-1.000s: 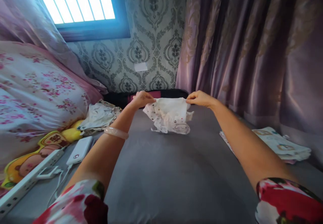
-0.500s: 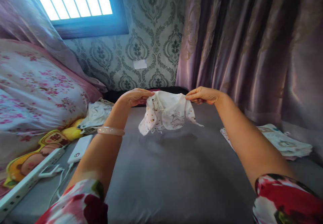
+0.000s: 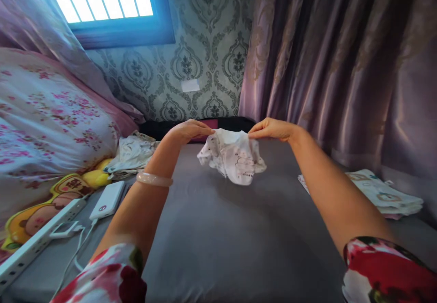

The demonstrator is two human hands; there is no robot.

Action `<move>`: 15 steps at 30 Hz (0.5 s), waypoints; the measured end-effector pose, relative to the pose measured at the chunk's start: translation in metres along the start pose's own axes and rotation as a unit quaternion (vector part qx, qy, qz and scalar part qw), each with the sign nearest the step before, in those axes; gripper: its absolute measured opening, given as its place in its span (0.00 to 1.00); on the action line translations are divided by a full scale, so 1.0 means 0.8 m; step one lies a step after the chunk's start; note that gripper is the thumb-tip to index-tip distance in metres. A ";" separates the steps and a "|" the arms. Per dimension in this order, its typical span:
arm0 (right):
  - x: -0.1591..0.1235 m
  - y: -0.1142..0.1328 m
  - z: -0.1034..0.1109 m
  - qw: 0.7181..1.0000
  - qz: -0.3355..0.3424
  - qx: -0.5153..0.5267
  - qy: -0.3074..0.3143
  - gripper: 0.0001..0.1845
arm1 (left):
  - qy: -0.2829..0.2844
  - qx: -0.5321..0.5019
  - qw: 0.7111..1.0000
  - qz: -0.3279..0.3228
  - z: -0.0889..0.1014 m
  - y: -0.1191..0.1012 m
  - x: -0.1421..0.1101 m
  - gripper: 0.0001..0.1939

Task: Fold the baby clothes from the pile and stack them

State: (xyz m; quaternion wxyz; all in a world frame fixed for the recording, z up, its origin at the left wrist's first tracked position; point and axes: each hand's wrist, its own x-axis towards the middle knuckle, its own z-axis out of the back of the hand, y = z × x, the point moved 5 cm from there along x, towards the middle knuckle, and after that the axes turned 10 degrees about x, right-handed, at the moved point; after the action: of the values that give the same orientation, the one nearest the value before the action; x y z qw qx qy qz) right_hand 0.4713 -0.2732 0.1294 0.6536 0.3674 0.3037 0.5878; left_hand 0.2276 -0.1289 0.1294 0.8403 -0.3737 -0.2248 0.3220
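Observation:
A small white printed baby shirt (image 3: pixel 235 157) hangs between my two hands above the grey sheet (image 3: pixel 218 239). My left hand (image 3: pixel 192 130) pinches it at the left shoulder, fingers closed on the cloth. On the opposite shoulder, my right hand (image 3: pixel 273 128) grips the fabric between thumb and fingers. The lower part of the shirt is bunched and billowing, its short sleeves sticking out at both sides. A pale bangle (image 3: pixel 154 179) circles my left forearm.
Folded white clothes (image 3: pixel 384 193) lie at the right by the curtain (image 3: pixel 341 89). At the left are a heap of light clothes (image 3: pixel 133 152), a white power bank (image 3: pixel 107 199), a power strip (image 3: pixel 41 234) with cables, and a yellow cartoon cushion (image 3: pixel 20 225).
The shirt has swung, its hem now billowing and its sleeves drawn inward. My hands have come slightly closer together, both still holding the shoulders.

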 end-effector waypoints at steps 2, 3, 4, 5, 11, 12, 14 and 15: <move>0.002 -0.002 -0.002 1.000 0.013 0.006 0.015 0.21 | 0.034 -0.042 0.999 -0.005 -0.005 0.000 -0.001 0.10; 0.003 -0.004 0.000 1.000 0.010 -0.001 -0.003 0.20 | 0.033 -0.034 0.999 -0.002 -0.004 0.000 -0.002 0.10; 0.004 -0.006 0.003 1.000 0.003 -0.009 -0.022 0.20 | 0.023 -0.016 1.000 0.001 -0.003 0.001 -0.002 0.10; 0.005 -0.007 0.004 0.999 -0.002 -0.011 -0.030 0.19 | 0.013 0.000 1.000 0.000 -0.001 0.001 -0.002 0.09; 0.006 -0.006 0.002 1.000 -0.014 -0.001 -0.026 0.18 | 0.016 -0.053 0.998 -0.012 -0.003 -0.004 -0.005 0.13; 0.006 -0.006 0.002 0.999 -0.018 -0.008 -0.033 0.17 | 0.010 -0.040 0.999 -0.004 -0.003 -0.002 -0.006 0.13; 0.006 -0.005 -0.001 1.000 -0.005 -0.003 -0.013 0.18 | 0.012 -0.032 0.999 0.002 -0.006 0.000 -0.006 0.12; 0.007 -0.005 -0.003 1.000 0.005 0.006 0.002 0.18 | 0.018 -0.041 0.999 0.003 -0.007 0.001 -0.006 0.13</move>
State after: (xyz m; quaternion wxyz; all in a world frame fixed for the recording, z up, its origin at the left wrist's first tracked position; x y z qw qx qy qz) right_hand 0.4724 -0.2675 0.1249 0.6481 0.3713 0.3067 0.5899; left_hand 0.2276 -0.1348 0.1246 0.8271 -0.4145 -0.2219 0.3079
